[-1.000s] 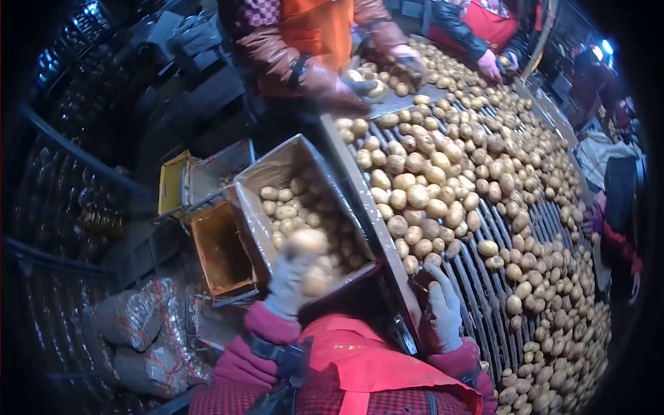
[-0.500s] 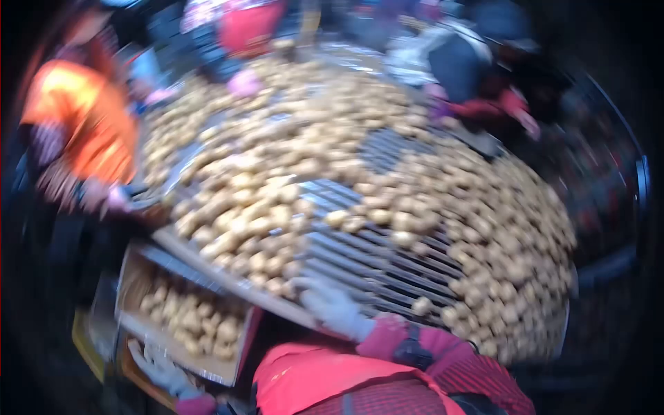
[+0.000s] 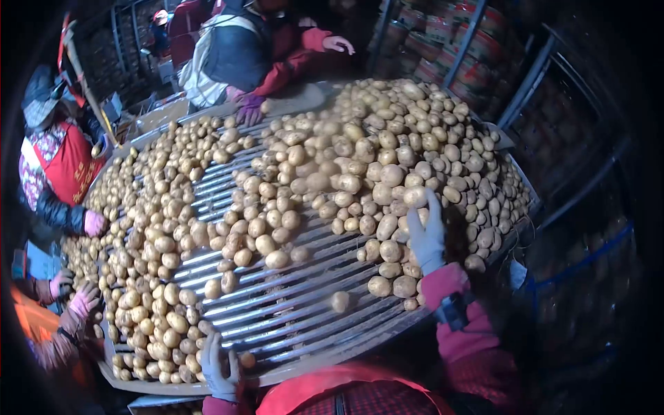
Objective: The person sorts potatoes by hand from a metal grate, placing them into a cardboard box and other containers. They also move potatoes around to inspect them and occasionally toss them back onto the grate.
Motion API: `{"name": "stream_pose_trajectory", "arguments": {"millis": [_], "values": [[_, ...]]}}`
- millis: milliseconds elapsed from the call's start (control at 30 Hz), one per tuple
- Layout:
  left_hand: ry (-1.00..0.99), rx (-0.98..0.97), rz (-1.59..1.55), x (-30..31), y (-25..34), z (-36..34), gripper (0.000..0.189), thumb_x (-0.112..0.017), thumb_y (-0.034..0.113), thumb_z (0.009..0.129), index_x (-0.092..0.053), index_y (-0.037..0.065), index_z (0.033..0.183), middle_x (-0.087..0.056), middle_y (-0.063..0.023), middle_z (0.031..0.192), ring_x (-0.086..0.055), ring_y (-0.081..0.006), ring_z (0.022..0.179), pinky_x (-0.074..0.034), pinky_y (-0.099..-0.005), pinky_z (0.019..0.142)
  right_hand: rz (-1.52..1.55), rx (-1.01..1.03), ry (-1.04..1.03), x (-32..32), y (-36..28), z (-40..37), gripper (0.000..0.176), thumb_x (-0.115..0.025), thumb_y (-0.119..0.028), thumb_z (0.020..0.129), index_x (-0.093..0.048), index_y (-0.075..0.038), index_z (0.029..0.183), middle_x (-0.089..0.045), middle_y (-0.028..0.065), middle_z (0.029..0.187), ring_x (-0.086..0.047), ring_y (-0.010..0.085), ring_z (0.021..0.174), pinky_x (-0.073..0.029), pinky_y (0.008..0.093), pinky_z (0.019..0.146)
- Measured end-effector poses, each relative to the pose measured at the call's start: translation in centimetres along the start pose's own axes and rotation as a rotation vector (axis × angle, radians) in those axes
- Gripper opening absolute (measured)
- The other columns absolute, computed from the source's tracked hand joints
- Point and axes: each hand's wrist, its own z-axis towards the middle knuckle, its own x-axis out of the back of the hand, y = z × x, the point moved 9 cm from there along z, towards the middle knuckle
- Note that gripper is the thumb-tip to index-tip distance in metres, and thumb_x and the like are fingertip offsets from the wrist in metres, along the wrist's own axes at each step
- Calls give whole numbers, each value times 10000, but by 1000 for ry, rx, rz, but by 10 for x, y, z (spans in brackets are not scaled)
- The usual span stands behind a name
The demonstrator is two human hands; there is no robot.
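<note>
Potatoes [image 3: 391,175] lie heaped over a slatted metal sorting table [image 3: 311,270]. My right hand [image 3: 427,238], in a pale glove, reaches onto the heap on the right. Its fingers are spread, and the tips lie against or just over a potato [image 3: 415,198]; a firm hold does not show. At the near edge, my left hand [image 3: 219,370], gloved alike, has its fingers apart beside the pile [image 3: 166,332] on the left. A small potato [image 3: 247,360] lies just right of that hand. One potato [image 3: 339,301] sits alone on the bars between my hands.
Across the table a person in dark clothing [image 3: 238,59] leans in with a purple glove [image 3: 250,109]. Other workers stand at the left, one in a red apron [image 3: 72,162], with pink-gloved hands [image 3: 84,301] near the potatoes. Filled sacks [image 3: 443,34] and metal posts stand behind.
The view has swung to the right. My left hand has come up from beside the potato box to the table edge; my right hand has moved from the bars to the right-hand heap.
</note>
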Motion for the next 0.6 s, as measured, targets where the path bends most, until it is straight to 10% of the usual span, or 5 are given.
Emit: {"name": "stream_pose_trajectory", "arguments": {"millis": [500,600], "values": [[-147,-9,-97,-33,29,37,436,-674,5,894,-642,-8,1328,-676,-224,1264,-667,-359,1154,-532,-424,995,-356,-49,-292,-59,41,65,728,-822,-376,795,-554,-169,1439,-505,226,1489,-582,418,1252,-494,485,1049],[-316,236,-542,-80,52,68,395,-604,24,991,-604,-13,1385,-712,-140,1203,-696,-188,942,-554,-308,855,-491,-56,-433,-82,20,29,756,-808,-473,776,-551,-230,1445,-478,188,1500,-554,432,1284,-517,481,1021]]}}
